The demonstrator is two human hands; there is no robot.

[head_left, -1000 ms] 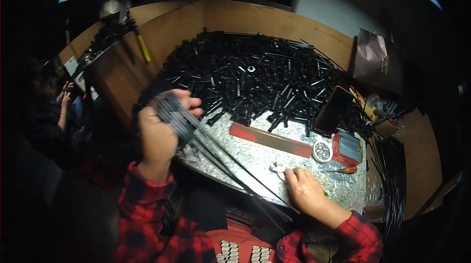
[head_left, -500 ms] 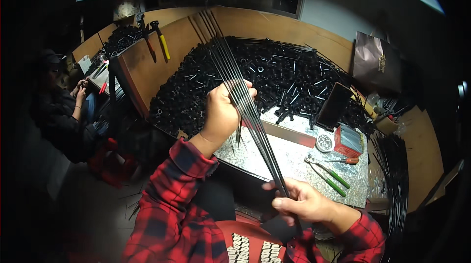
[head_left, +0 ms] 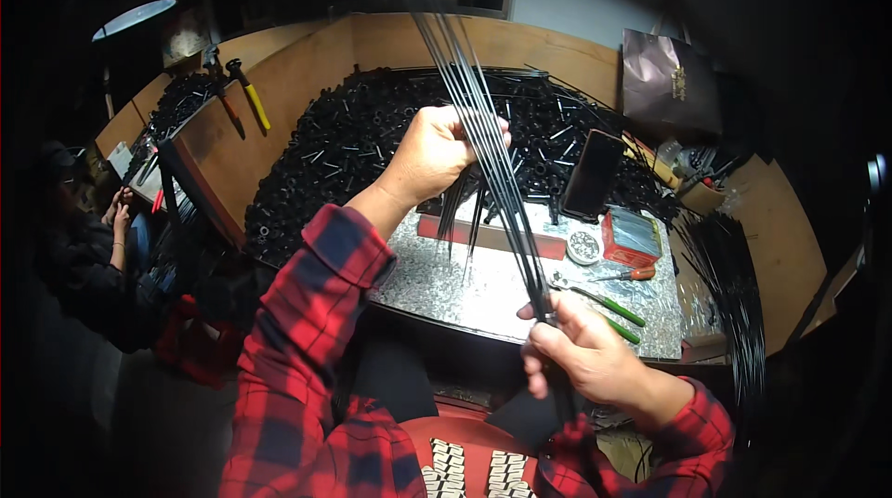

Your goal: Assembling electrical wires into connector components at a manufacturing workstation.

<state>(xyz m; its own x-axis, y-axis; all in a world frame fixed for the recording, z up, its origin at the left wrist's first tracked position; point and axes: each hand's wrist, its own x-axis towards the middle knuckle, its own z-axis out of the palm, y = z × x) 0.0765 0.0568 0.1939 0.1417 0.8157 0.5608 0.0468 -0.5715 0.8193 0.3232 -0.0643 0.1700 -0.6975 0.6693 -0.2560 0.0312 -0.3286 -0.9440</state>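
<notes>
Freed from the green-handled pliers (head_left: pixel 621 310) near the front right corner of the bench (head_left: pixel 441 298), the right hand (head_left: pixel 585 349) is pinching black rods (head_left: pixel 509 190) by the front edge; the left hand (head_left: pixel 435 150) is clasping them higher, apparently giving two-handed control.

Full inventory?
rods: several, black, handheld
table: 1, grey, centre
parts: many, black, rear heap
long box: 1, red, before parts
carton: 1, red, table right
tub: 1, white, beside carton
screwdriver: 1, orange, before carton
pliers: 1, green, front right
phone: 1, black, beside parts
bag: 1, purplish, rear right
other rods: many, black, far right
hanging tools: 2, yellow/orange, left partition
lamp: 1, white, upper left
person: 1, dark clothes, left
left hand, right hand: 1 each, bare, gripping rods
</notes>
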